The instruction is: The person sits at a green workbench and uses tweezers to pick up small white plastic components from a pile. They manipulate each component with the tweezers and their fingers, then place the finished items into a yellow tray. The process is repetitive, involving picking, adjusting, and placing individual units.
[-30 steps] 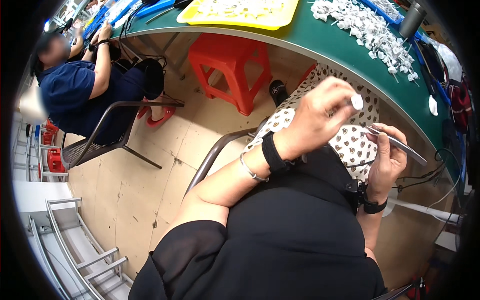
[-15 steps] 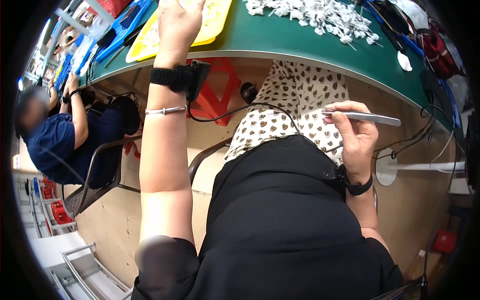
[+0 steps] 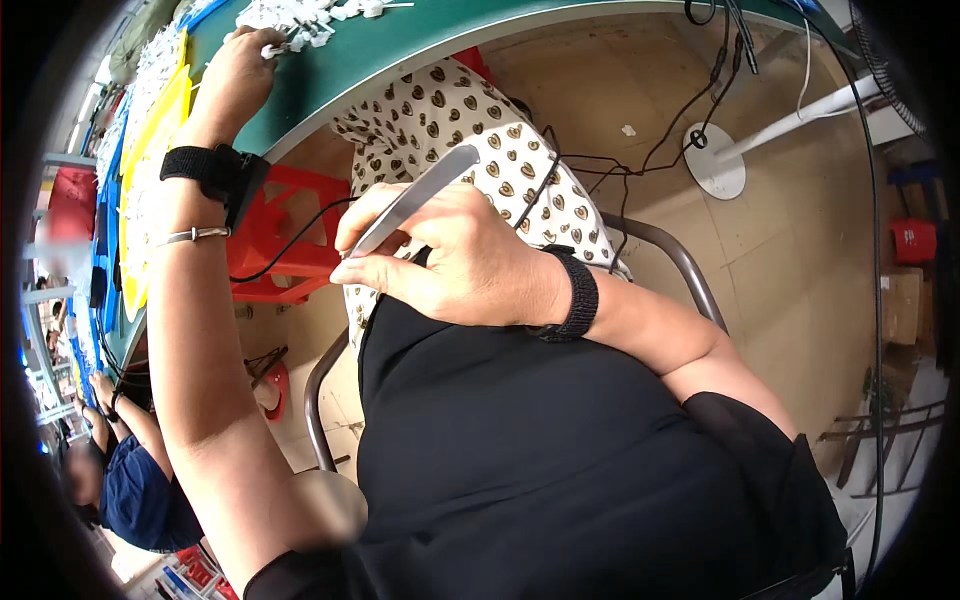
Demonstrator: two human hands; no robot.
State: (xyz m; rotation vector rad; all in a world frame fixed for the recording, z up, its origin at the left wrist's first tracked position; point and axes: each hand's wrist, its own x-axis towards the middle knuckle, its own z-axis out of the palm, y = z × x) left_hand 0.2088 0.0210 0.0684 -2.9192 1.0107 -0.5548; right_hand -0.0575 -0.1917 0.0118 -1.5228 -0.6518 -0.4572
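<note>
My right hand (image 3: 470,255) is closed around metal tweezers (image 3: 425,195), held over my lap with the broad end pointing up and away. Out at the far left, my left hand (image 3: 238,80) reaches over the green table (image 3: 400,45). Its fingers pinch a small white piece (image 3: 270,50) at the edge of a loose pile of small white pieces (image 3: 305,18). The exact shape of the pinched piece is too small to make out. Beside that hand and wrist lies a yellow tray (image 3: 132,285), seen at a steep angle.
A red stool (image 3: 290,235) stands under the table. Black cables (image 3: 680,150) hang at the right near a white round stand base (image 3: 715,165). Another person in dark blue (image 3: 145,495) sits at the lower left. Blue trays line the table's left side.
The view has swung to the right. My left hand has gone from the yellow tray to the white pile and pinches a piece. The right hand has brought the tweezers in front of my body.
</note>
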